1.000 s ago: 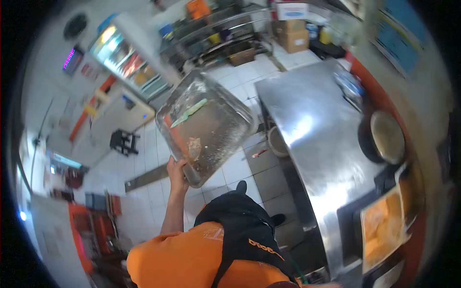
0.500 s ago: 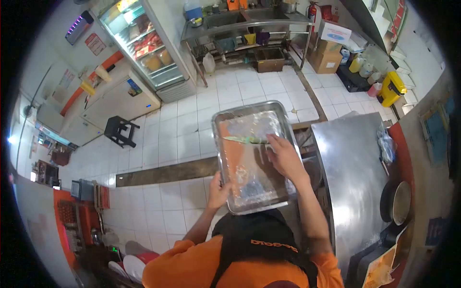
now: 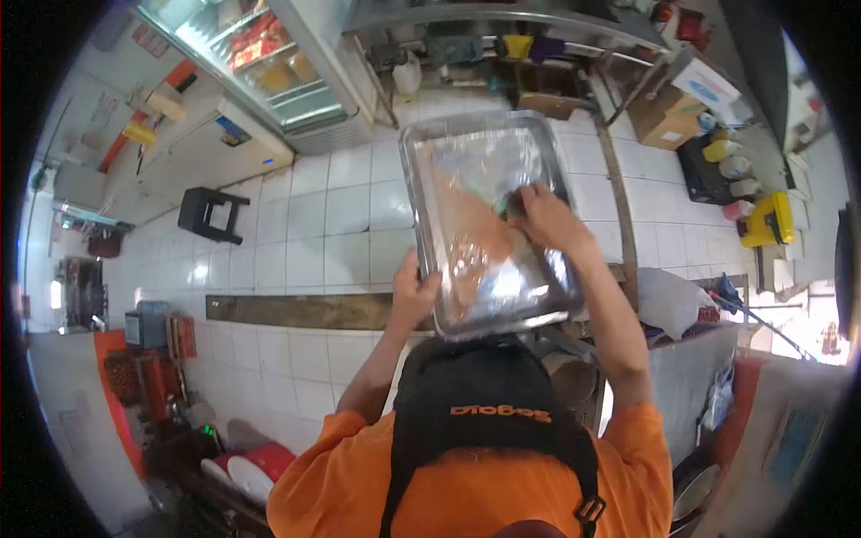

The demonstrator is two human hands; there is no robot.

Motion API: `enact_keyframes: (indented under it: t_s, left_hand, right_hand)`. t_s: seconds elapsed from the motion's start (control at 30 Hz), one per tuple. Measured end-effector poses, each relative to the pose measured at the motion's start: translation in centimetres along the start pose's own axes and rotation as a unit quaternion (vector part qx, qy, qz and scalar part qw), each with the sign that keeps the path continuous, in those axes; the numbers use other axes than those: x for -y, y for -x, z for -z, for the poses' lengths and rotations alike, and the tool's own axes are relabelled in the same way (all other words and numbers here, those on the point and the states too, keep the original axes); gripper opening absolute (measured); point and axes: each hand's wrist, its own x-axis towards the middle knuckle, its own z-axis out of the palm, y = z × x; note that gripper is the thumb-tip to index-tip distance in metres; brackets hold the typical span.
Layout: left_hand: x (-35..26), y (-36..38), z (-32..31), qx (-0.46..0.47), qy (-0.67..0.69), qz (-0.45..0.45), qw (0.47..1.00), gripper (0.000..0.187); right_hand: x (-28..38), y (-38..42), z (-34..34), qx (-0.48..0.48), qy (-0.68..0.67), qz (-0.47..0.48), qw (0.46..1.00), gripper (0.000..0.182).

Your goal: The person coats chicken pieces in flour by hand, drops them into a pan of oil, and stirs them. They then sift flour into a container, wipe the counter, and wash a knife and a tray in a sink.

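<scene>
A rectangular metal tray (image 3: 569,300) is held out in front of my body, tilted. Clear plastic wrap (image 3: 502,287) with bright reflections lies across it, and an orange-tan area shows beneath on the left side. My left hand (image 3: 415,291) grips the tray's left rim near the front corner, thumb over the edge. Over the right half of the tray, my right hand (image 3: 547,218) is closed round a knife (image 3: 493,203) with a greenish blade. Motion smears the blade, which points left across the wrap.
A black stool (image 3: 213,215) stands on the white tiled floor to the left, near a chest freezer (image 3: 193,148). A glass-door fridge (image 3: 278,81) and a steel sink counter (image 3: 502,22) are ahead. Cardboard boxes (image 3: 668,117) and a yellow bin (image 3: 769,220) stand right; a steel table (image 3: 686,381) is beside me.
The view has turned rightward and the tray is carried forward, away from the steel table. Both hands keep their hold; the knife in my right hand has turned and shows less of its blade.
</scene>
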Motion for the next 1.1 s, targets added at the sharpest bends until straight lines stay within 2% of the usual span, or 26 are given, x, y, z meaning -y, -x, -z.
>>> enact_keyframes:
  t_s: [0.07, 0.1, 0.13, 0.17, 0.23, 0.3, 0.33, 0.37, 0.43, 0.5, 0.57, 0.6, 0.63, 0.67, 0.7, 0.77, 0.8, 0.83, 0.87, 0.9, 0.93, 0.97, 1.03, 1.1]
  left_hand:
    - [-1.5, -7.8, 0.4, -0.037, -0.007, 0.012, 0.999, 0.026]
    - [-2.2, -7.3, -0.8, -0.061, 0.011, 0.018, 0.998, 0.027]
    - [-2.2, -9.9, -0.8, -0.084, 0.034, 0.026, 0.996, 0.027]
    - [-2.3, -12.5, -0.6, -0.102, 0.055, 0.037, 0.993, 0.027]
    - [-3.4, -18.4, -0.3, -0.130, -0.009, 0.031, 0.991, 0.028]
    - [-3.5, -23.9, -0.5, -0.137, -0.034, 0.018, 0.990, 0.030]
    - [-2.8, -25.5, -0.6, -0.132, -0.025, 0.019, 0.991, 0.032]
    - [-1.6, -27.5, 0.4, -0.118, -0.015, 0.024, 0.993, 0.033]
    - [2.2, -33.2, 2.7, -0.078, 0.024, -0.064, 0.995, 0.039]
    - [0.7, -37.1, 4.0, -0.012, 0.025, 0.062, 0.998, 0.043]
    - [2.7, -41.4, 5.3, 0.042, -0.045, 0.022, 0.998, 0.044]
    - [2.3, -43.2, 4.5, 0.092, -0.075, -0.032, 0.992, 0.041]
    - [2.3, -44.6, 2.9, 0.152, -0.057, -0.002, 0.987, 0.039]
    - [2.6, -45.8, 0.2, 0.176, -0.049, -0.015, 0.983, 0.038]
    - [2.5, -46.7, -2.5, 0.197, -0.039, -0.031, 0.979, 0.037]
    - [0.5, -47.5, -8.4, 0.248, -0.015, 0.020, 0.968, 0.038]
    - [3.6, -56.6, 0.3, 0.298, 0.066, 0.046, 0.951, 0.038]
    - [2.7, -56.2, 4.2, 0.319, 0.047, 0.028, 0.946, 0.039]
    - [2.6, -55.3, 7.7, 0.334, 0.030, 0.012, 0.942, 0.039]
    - [2.5, -55.1, 9.7, 0.348, 0.020, -0.007, 0.937, 0.039]
    - [2.0, -55.3, 11.9, 0.352, -0.006, 0.009, 0.936, 0.042]
    - [1.0, -55.3, 13.7, 0.361, -0.003, 0.013, 0.932, 0.042]
    - [-2.1, -55.2, 16.7, 0.383, -0.027, 0.024, 0.923, 0.043]
    - [-0.6, -56.1, 17.5, 0.373, -0.005, 0.059, 0.926, 0.043]
  right_hand:
    - [0.0, -6.4, 2.3, -0.058, 0.028, 0.059, 0.996, 0.044]
    - [0.1, -5.5, 3.3, -0.095, 0.045, 0.093, 0.990, 0.048]
    - [-0.1, -8.3, 3.9, -0.117, 0.041, 0.152, 0.981, 0.048]
    - [0.7, -10.7, 4.5, -0.101, 0.030, 0.155, 0.982, 0.048]
    - [3.4, -14.9, 4.9, -0.082, 0.004, 0.144, 0.986, 0.049]
    - [4.1, -18.8, 3.1, -0.052, -0.047, 0.067, 0.995, 0.048]
    - [3.2, -21.2, 1.1, -0.103, -0.055, 0.064, 0.991, 0.044]
    - [2.9, -24.3, -1.5, -0.154, -0.059, 0.052, 0.985, 0.040]
    - [2.7, -29.8, -4.3, -0.235, 0.024, 0.013, 0.972, 0.029]
    - [2.3, -33.8, -4.5, -0.124, -0.026, -0.073, 0.989, 0.022]
    - [1.5, -36.0, -3.5, -0.126, 0.006, -0.098, 0.987, 0.022]
    - [0.5, -35.4, -2.4, -0.141, -0.020, -0.147, 0.979, 0.023]
    - [-1.3, -33.8, -0.7, -0.154, -0.044, -0.185, 0.970, 0.024]
    - [-3.1, -32.5, 1.0, -0.165, -0.071, -0.215, 0.960, 0.025]
    - [-4.5, -30.0, 3.0, -0.250, -0.137, -0.267, 0.921, 0.022]
    - [-6.9, -22.6, 6.0, -0.412, -0.250, -0.341, 0.807, 0.016]
    - [1.1, -31.8, 3.6, -0.448, -0.238, -0.405, 0.761, 0.017]
    - [5.6, -29.5, 2.8, -0.469, -0.303, -0.439, 0.704, 0.019]
    - [8.5, -26.7, -1.6, -0.514, -0.338, -0.438, 0.656, 0.013]
    - [9.8, -23.4, -4.6, -0.562, -0.274, -0.436, 0.647, 0.006]
    - [11.0, -20.5, -7.0, -0.627, -0.273, -0.436, 0.585, 0.004]
    - [13.6, -18.4, -6.4, -0.650, -0.352, -0.493, 0.459, 0.006]
    - [15.5, -13.2, -8.6, -0.649, -0.392, -0.570, 0.317, 0.008]
    - [12.0, -7.2, -16.8, -0.539, -0.202, -0.722, 0.385, 0.019]
